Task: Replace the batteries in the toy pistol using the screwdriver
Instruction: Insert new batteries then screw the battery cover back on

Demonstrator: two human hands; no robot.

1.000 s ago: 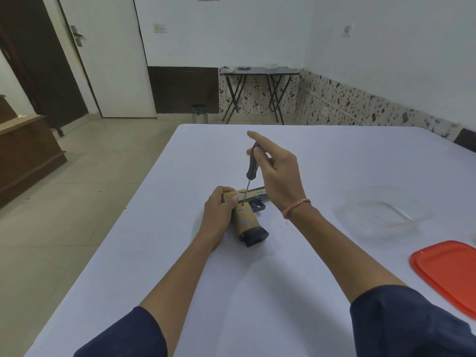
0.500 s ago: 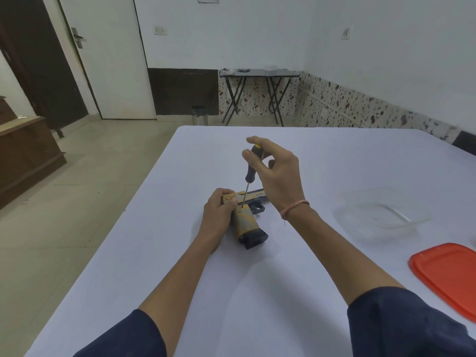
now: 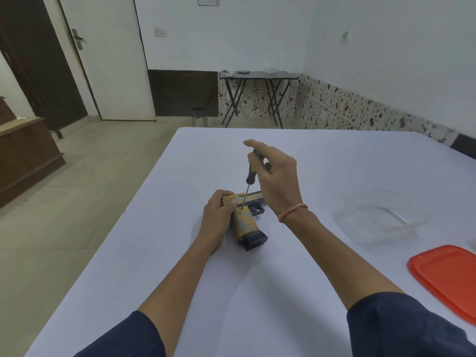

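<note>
On the white desk (image 3: 180, 253) straight ahead of me, the toy pistol (image 3: 247, 224) lies flat on its side, its yellow grip pointing back toward me and its dark base nearest my body. My left hand (image 3: 219, 215) grips it from the left, fingers (image 3: 223, 195) curled over the rear of the body. I judge this is to pin it against the desk so it cannot turn with the tool. My right hand (image 3: 278, 181) hovers above and holds the dark handle of the screwdriver (image 3: 251, 173) near its top. The forefinger sticks out straight while the other fingers wrap the handle, a light hold suited to twirling rather than pushing hard. The screwdriver stands nearly upright, its top tilted a little to my right. Its thin shaft reaches down to a small spot at the top of the grip, where I take the battery cover's screw to be; the screw itself is too small to make out. The cover looks closed, so the task seems to be at its early unscrewing step. Well off to my right sit a clear plastic container (image 3: 381, 217) and, nearer me, a red lid (image 3: 448, 276), apart from each other, perhaps placed to catch loose parts. No spare batteries are visible.
</note>
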